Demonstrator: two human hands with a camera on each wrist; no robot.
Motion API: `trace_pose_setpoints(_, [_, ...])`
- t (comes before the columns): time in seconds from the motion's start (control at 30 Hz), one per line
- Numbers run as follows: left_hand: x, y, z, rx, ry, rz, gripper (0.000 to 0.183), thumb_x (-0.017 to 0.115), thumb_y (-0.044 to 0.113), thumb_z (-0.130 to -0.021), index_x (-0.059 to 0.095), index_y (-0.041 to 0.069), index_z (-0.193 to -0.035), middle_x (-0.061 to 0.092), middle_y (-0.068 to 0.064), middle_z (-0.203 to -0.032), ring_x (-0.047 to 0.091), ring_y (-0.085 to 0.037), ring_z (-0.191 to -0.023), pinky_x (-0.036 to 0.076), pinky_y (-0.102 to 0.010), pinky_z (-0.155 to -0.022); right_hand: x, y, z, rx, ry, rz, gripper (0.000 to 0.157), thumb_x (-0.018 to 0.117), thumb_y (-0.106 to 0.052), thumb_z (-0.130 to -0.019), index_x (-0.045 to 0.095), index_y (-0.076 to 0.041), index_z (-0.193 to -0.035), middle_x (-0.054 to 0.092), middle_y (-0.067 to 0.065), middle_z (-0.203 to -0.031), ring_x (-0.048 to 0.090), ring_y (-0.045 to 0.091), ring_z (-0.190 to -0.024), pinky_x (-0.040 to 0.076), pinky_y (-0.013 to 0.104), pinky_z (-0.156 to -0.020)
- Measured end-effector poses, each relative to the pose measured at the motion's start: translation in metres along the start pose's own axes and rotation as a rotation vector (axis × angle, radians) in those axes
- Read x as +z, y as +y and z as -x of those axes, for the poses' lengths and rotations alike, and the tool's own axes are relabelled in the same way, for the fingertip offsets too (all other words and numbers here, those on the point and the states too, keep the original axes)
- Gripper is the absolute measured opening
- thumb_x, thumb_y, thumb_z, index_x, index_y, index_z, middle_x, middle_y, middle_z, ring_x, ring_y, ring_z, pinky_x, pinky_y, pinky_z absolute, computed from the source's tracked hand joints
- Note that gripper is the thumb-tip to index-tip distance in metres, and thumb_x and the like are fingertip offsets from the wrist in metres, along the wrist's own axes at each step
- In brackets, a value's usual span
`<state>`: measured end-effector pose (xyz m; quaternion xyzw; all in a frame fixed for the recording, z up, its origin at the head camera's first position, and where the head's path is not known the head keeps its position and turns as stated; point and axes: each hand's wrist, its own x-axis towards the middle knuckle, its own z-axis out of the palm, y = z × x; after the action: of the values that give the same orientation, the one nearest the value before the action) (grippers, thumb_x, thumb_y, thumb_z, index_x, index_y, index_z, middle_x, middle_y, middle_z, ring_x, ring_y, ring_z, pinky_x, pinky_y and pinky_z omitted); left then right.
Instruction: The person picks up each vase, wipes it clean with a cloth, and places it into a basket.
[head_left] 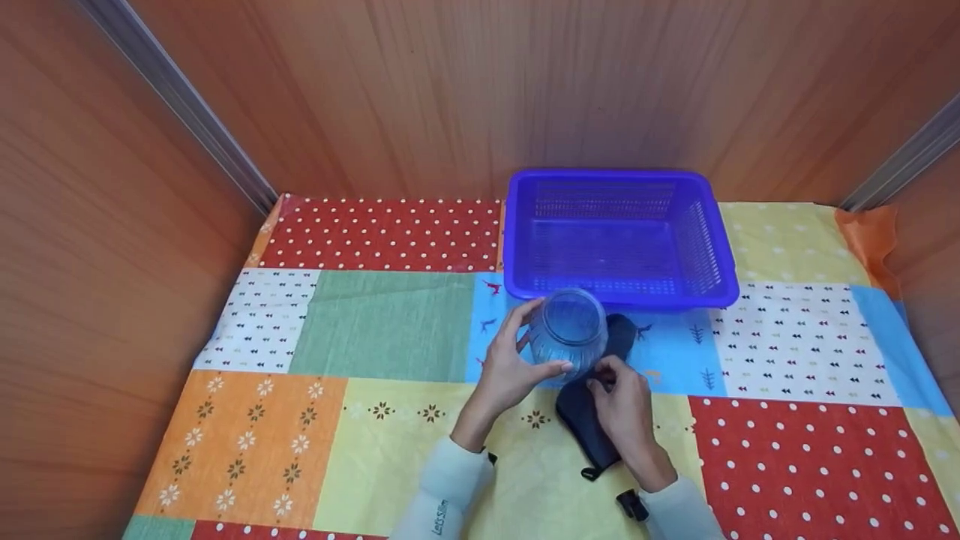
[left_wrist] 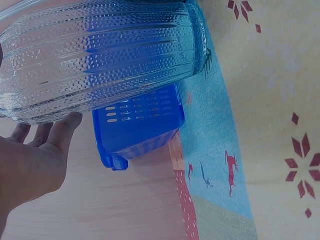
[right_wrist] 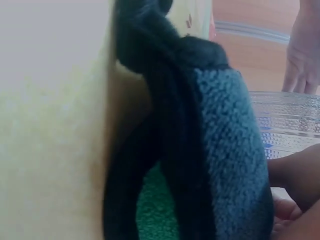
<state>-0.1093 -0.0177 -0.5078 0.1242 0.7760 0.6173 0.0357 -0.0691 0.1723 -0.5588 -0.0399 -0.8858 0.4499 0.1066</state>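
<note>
A clear ribbed glass jar (head_left: 570, 330), its round mouth tilted up, is gripped by my left hand (head_left: 510, 371), thumb at the near side and fingers round the far left. The left wrist view shows its dimpled glass (left_wrist: 105, 55) with the fingers (left_wrist: 60, 132) along it. My right hand (head_left: 622, 401), fingers curled, pinches a long dark fabric piece (head_left: 581, 420) with a small hanging loop, beside the jar's base. Close up in the right wrist view, that fabric piece (right_wrist: 232, 150) has a fuzzy grey-blue face, black edging and a green inside.
A purple plastic basket (head_left: 622, 304) with slotted sides stands just beyond the jar, against the wooden back wall (head_left: 450, 97). Under everything lies a patchwork-print cloth (head_left: 390, 322). Wooden panels (head_left: 112, 262) rise on both sides.
</note>
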Motion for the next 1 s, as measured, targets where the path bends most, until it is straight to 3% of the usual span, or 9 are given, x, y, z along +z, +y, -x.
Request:
trace_pose_setpoints(0.23, [0.002,0.000,0.000,0.012,-0.009,-0.016,0.091,0.094,0.026,-0.083,0.044,0.021,-0.159,0.048,-0.003,-0.159,0.047,-0.023,-0.144,0.044,-0.046,-0.120,-0.012,-0.008,0.001,0.023,0.009,-0.028,0.013,0.076,0.010,-0.089,0.071,0.001,-0.096,0.077,0.018,-0.096,0.076,0.036,-0.094,0.062,0.055,-0.085])
trace_pose_setpoints(0.63, [-0.001,-0.001,-0.001,0.018,-0.010,-0.017,0.090,0.093,0.028,-0.084,0.044,0.021,-0.159,0.047,-0.003,-0.158,0.046,-0.025,-0.146,0.043,-0.048,-0.120,-0.052,-0.061,0.000,-0.004,0.069,-0.108,0.015,0.072,0.009,-0.095,0.071,0.006,-0.110,0.074,0.020,-0.108,0.071,0.036,-0.104,0.058,0.055,-0.098])
trace_pose_setpoints(0.8, [0.000,-0.001,-0.001,0.022,-0.004,-0.020,0.091,0.093,0.027,-0.084,0.044,0.021,-0.159,0.047,-0.004,-0.159,0.046,-0.027,-0.146,0.043,-0.050,-0.120,-0.060,-0.076,-0.002,-0.046,0.079,-0.095,0.016,0.073,0.005,-0.096,0.072,0.004,-0.113,0.074,0.018,-0.111,0.069,0.034,-0.107,0.057,0.055,-0.099])
trace_pose_setpoints(1.0, [0.000,-0.003,0.000,0.025,0.000,-0.023,0.091,0.093,0.028,-0.084,0.044,0.021,-0.159,0.048,-0.004,-0.158,0.047,-0.028,-0.145,0.044,-0.051,-0.119,-0.060,-0.078,-0.002,-0.047,0.063,-0.078,0.017,0.073,0.006,-0.096,0.071,0.005,-0.113,0.073,0.020,-0.112,0.069,0.037,-0.109,0.056,0.057,-0.101])
